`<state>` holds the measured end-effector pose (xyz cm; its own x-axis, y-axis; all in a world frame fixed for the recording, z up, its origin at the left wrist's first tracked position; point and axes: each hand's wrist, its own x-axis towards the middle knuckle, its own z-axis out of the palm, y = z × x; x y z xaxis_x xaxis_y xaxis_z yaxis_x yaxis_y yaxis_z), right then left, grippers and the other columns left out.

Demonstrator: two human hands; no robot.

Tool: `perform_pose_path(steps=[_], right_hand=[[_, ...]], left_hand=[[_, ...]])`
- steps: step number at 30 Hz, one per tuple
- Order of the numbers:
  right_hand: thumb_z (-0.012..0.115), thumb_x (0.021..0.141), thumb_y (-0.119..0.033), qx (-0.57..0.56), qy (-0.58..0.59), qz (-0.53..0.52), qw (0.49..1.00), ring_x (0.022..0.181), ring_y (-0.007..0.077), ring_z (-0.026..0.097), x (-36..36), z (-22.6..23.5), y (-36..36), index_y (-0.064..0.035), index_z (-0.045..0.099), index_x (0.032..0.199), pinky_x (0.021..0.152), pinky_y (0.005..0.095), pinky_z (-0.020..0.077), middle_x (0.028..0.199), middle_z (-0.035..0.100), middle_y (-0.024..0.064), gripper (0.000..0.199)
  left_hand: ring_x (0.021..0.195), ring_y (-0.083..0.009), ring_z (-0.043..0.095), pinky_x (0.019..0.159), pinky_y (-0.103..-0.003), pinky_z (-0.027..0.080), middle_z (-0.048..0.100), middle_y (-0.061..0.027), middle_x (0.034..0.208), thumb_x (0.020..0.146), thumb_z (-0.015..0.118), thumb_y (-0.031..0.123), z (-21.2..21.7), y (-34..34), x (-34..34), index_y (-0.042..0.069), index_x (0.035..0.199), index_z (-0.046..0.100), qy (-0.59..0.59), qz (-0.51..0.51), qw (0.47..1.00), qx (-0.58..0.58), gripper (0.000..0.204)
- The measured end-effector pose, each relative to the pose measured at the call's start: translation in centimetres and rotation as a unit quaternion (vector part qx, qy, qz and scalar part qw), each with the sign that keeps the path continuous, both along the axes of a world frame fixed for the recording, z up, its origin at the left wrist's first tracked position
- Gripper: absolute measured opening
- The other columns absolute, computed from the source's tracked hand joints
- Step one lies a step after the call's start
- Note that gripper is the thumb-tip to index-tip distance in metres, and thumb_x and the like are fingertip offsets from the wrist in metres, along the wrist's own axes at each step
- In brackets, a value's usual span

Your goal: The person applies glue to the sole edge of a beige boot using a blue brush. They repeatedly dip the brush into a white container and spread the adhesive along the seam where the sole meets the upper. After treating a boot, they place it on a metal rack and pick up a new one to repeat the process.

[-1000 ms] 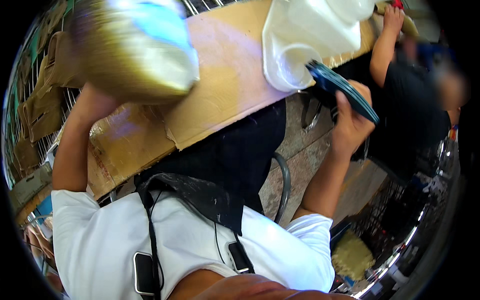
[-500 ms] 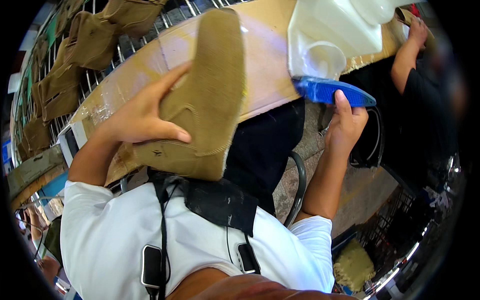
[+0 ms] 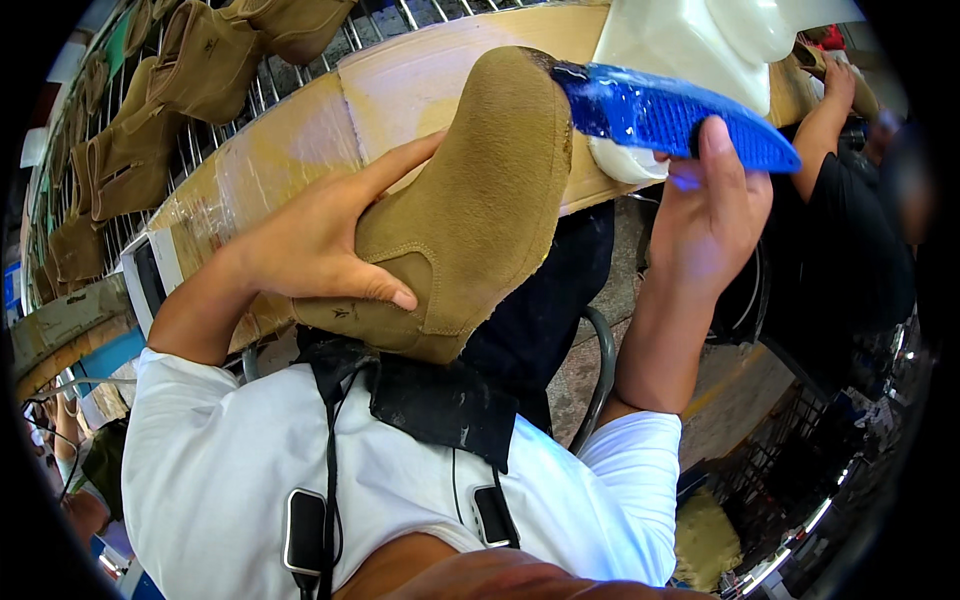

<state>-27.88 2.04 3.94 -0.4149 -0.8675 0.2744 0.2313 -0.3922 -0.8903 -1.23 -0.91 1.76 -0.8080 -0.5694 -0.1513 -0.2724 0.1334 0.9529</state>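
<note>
A tan suede boot (image 3: 495, 190) lies across my lap and the table's near edge, its toe pointing away from me. My left hand (image 3: 320, 235) is closed around its ankle part, thumb on top and fingers behind. In my right hand (image 3: 712, 220) is a blue brush (image 3: 690, 115), gripped between the thumb and fingers at its ribbed handle end. The brush's wet, glossy end touches the rim of the boot's toe, where a dark wet patch shows. Under the brush sits a small white cup (image 3: 628, 160), attached to or against a white plastic container (image 3: 672, 45).
Several similar tan boots (image 3: 208, 60) stand on a wire rack at the left. Worn cardboard (image 3: 400, 80) covers the table. A co-worker's arm (image 3: 825, 125) works at the far right. A curved metal chair arm (image 3: 605, 365) rises beside my right forearm.
My right hand has brought the brush up and away from the white cup to the boot's toe. The boot has tilted right and turned, and a dark wet patch now shows on it.
</note>
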Motion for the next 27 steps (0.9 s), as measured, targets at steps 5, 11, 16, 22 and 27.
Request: perform_pose_path(steps=[5,11,16,22,27], right_hand=[[0.060,0.079,-0.006,-0.007,0.021,-0.065,0.998,0.080,0.0143,0.054,1.4,0.1,3.0,0.0072,0.057,0.095,0.078,0.0269,0.0416,0.091,0.059,0.0104,0.021],[0.055,0.082,-0.019,-0.032,0.128,-0.028,0.991,0.092,0.0256,0.053,2.2,-0.6,5.6,0.0084,0.052,0.098,0.086,0.0374,0.0419,0.097,0.054,0.0199,0.031],[0.056,0.080,-0.027,-0.035,0.216,-0.057,0.974,0.084,0.0218,0.051,3.2,-0.6,7.0,0.0058,0.054,0.090,0.077,0.0321,0.0429,0.092,0.054,0.0171,0.035],[0.057,0.080,-0.035,-0.031,0.261,-0.093,0.960,0.078,0.0210,0.050,4.4,-1.0,8.4,0.0036,0.056,0.089,0.070,0.0300,0.0409,0.086,0.054,0.0152,0.039],[0.059,0.079,-0.036,-0.031,0.286,-0.097,0.953,0.076,0.0217,0.050,4.4,-1.3,9.0,0.0014,0.057,0.085,0.068,0.0309,0.0394,0.082,0.056,0.0140,0.038]], left_hand=[[0.116,-0.0255,0.050,0.095,-0.035,0.041,0.049,-0.0168,0.127,0.058,0.083,0.021,0.6,0.0,0.2,0.008,0.141,0.022,0.009,0.003,1.000,0.029,0.104],[0.118,-0.0225,0.047,0.097,-0.034,0.039,0.044,-0.0136,0.131,0.059,0.083,0.016,0.5,-0.2,0.5,0.004,0.140,0.022,0.066,0.011,0.997,0.046,0.102],[0.119,-0.0211,0.045,0.099,-0.033,0.037,0.042,-0.0134,0.132,0.060,0.083,0.015,0.6,-0.2,0.8,0.000,0.139,0.023,0.087,0.035,0.994,0.051,0.101],[0.117,-0.0203,0.046,0.098,-0.031,0.037,0.045,-0.0128,0.129,0.058,0.084,0.016,1.0,0.0,0.5,-0.003,0.137,0.025,0.142,0.083,0.979,0.116,0.101],[0.116,-0.0191,0.047,0.098,-0.030,0.037,0.049,-0.0120,0.125,0.058,0.083,0.018,1.2,-0.2,-0.2,-0.004,0.135,0.030,0.165,0.109,0.968,0.152,0.096]])
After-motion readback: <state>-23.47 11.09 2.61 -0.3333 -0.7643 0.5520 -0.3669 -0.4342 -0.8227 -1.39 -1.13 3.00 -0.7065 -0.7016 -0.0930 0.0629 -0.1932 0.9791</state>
